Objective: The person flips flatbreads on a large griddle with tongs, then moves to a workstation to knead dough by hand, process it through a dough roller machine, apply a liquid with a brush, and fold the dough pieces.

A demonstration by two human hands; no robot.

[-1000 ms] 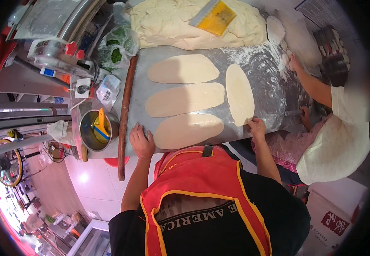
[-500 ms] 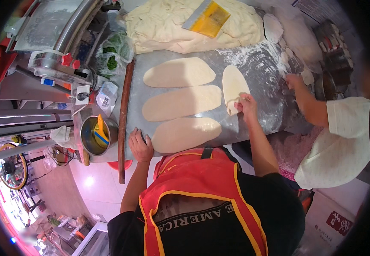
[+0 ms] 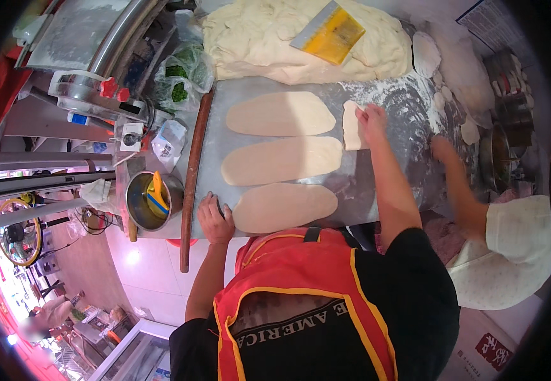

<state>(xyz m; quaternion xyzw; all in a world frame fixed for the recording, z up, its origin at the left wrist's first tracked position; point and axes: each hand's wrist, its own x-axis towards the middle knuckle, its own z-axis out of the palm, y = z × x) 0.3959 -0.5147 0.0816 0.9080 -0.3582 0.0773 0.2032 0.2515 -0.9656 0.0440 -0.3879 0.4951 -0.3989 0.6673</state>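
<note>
Right hand is up at the far side of the metal worktop, fingers curled onto a folded strip of dough and gripping its near edge. That strip sits just right of the three flat dough ovals: the top one, the middle one and the near one, stacked in a column with thin gaps of bare steel between them. From where I'm watching, my left hand lies flat and open on the front edge of the table, fingertips just touching the left tip of the near oval, holding nothing.

A long wooden rolling pin runs down the left edge of the worktop, close beside the ovals, so no real room on that side. Left of it is a metal pot with a yellow tool inside. Past the top oval lies a big heap of dough with a yellow scraper on it. Open, floury steel lies right of the strip, where another person's hand reaches in, near small dough discs at the far right edge.
</note>
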